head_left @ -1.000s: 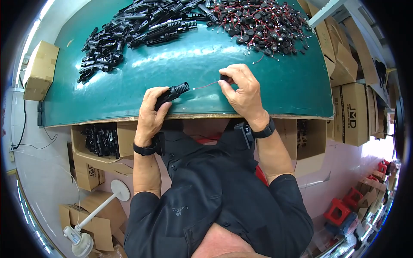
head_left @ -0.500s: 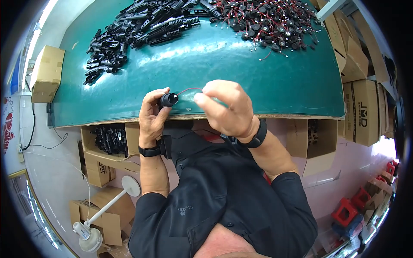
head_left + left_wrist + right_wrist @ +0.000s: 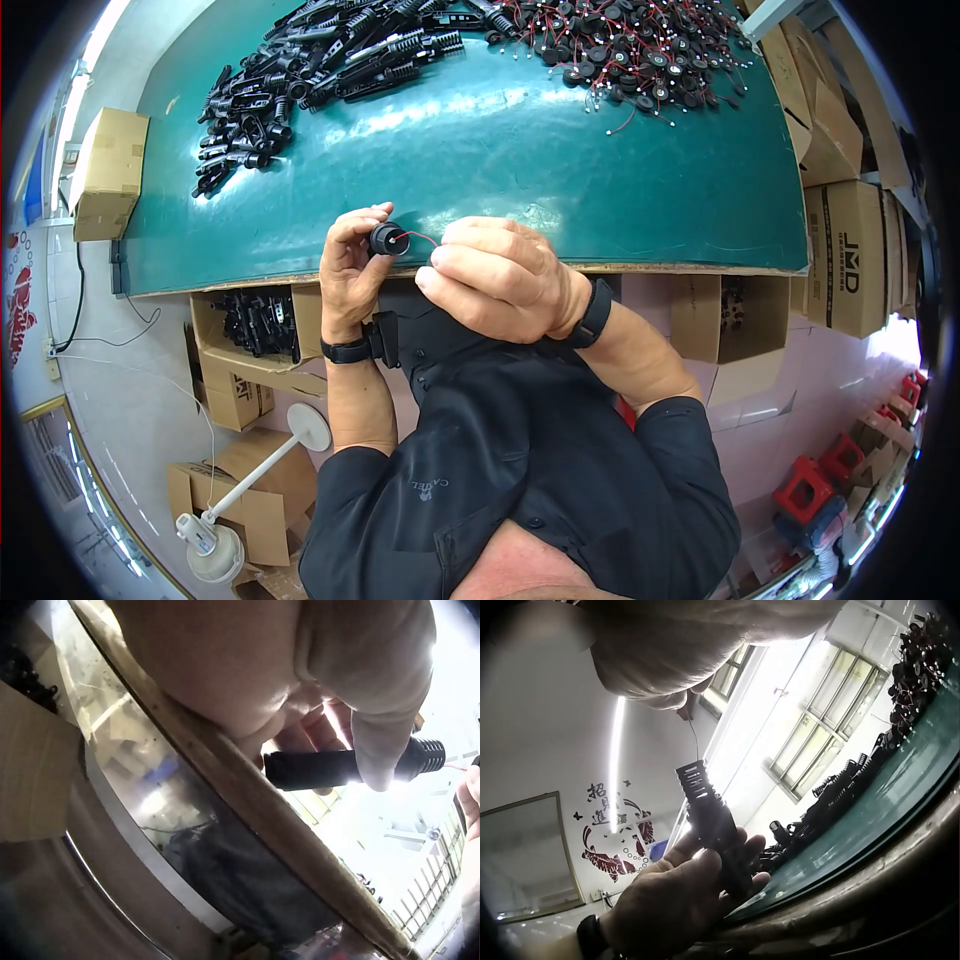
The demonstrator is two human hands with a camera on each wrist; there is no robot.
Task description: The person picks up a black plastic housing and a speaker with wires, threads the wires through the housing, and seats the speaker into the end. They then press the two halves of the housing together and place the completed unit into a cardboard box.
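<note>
My left hand (image 3: 350, 275) grips a black tubular plastic housing (image 3: 380, 240) near the table's front edge. Its open end faces up toward the head camera, and ribs show around that end in the left wrist view. A thin red wire (image 3: 421, 236) runs from the mouth of the housing to my right hand (image 3: 505, 280). The right fingers pinch the small black round part on the wire's other end, now mostly hidden behind them. The wire's small white connector (image 3: 393, 240) shows at the housing's mouth. In the right wrist view the wire (image 3: 695, 739) drops into the ribbed end.
A heap of black housings (image 3: 350, 60) lies at the table's back left. Beside it is a pile of black round parts with red wires (image 3: 640, 60). Open cardboard boxes holding black parts, one left (image 3: 310, 300) and one right (image 3: 690, 320), stand below the green table's (image 3: 560, 160) edge.
The right hand has come left and down with the black round part, close to the housing. The left hand has tipped the housing's open end upward, and the connector has moved into its mouth.
</note>
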